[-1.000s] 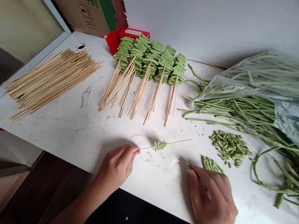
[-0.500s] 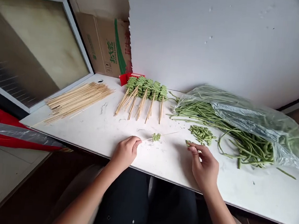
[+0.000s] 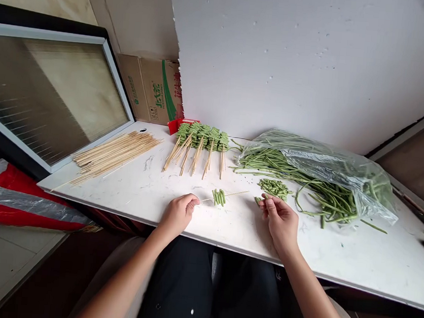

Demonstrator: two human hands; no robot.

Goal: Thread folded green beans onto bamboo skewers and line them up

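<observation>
My left hand [image 3: 178,214] is closed in a pinch on one end of a thin bamboo skewer [image 3: 237,193]. Several short pieces of long green bean [image 3: 218,197] are threaded side by side near its middle, and the far tip points right. My right hand [image 3: 281,220] has thumb and fingers pinched together, with cut bean [image 3: 258,199] at the fingertips, partly hidden by them. Just beyond that hand lies a small pile of cut bean pieces [image 3: 274,188]. Skewer tip and right fingertips are apart.
Finished bean skewers [image 3: 202,134] lie stacked at the back by a red box [image 3: 174,126]. Bare skewers [image 3: 118,153] are heaped left, below a framed glass panel [image 3: 72,97]. Whole long beans [image 3: 327,194] spill from a plastic bag [image 3: 345,165] at right. A carton [image 3: 151,92] stands behind.
The view has tilted up and shifted slightly. The threaded bean pieces have turned a little on the skewer. Both hands keep their pinches, the right one still beside the cut pile.
</observation>
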